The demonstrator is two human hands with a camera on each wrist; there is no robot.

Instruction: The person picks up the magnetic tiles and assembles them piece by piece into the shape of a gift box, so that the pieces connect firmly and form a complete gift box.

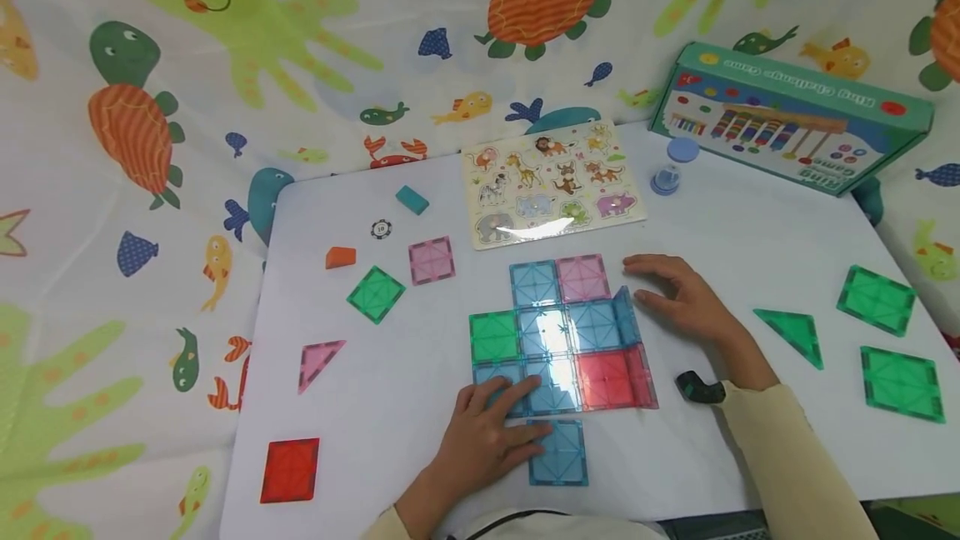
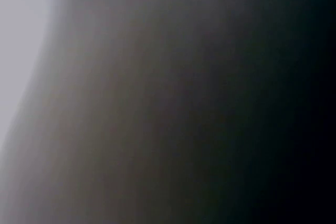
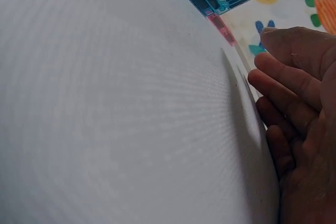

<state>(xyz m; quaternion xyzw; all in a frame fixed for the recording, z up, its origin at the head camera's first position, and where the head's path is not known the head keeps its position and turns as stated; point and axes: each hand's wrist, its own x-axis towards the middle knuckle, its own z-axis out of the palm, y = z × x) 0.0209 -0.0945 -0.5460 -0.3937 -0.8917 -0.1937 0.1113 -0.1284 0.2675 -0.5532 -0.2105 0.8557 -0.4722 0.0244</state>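
Observation:
Translucent magnetic tiles lie joined in a flat patch on the table: blue ones (image 1: 594, 327), a green one (image 1: 493, 337), a pink one (image 1: 582, 278) and a red one (image 1: 604, 380). At its right edge a blue tile (image 1: 626, 319) stands up, with a red tile (image 1: 641, 377) tilted below it. My left hand (image 1: 480, 440) rests its outstretched fingers on the patch's lower left and on a separate blue tile (image 1: 562, 461) just below. My right hand (image 1: 690, 307) holds nothing, its fingers relaxed beside the upright blue tile. The left wrist view is dark and blurred.
Green tiles (image 1: 876, 300) and a green triangle (image 1: 798, 336) lie to the right. Leftward are a red tile (image 1: 290, 471), pink triangle (image 1: 318, 363), green tile (image 1: 377, 294) and pink tile (image 1: 432, 261). An animal puzzle board (image 1: 551, 182) and a game box (image 1: 787, 119) sit behind.

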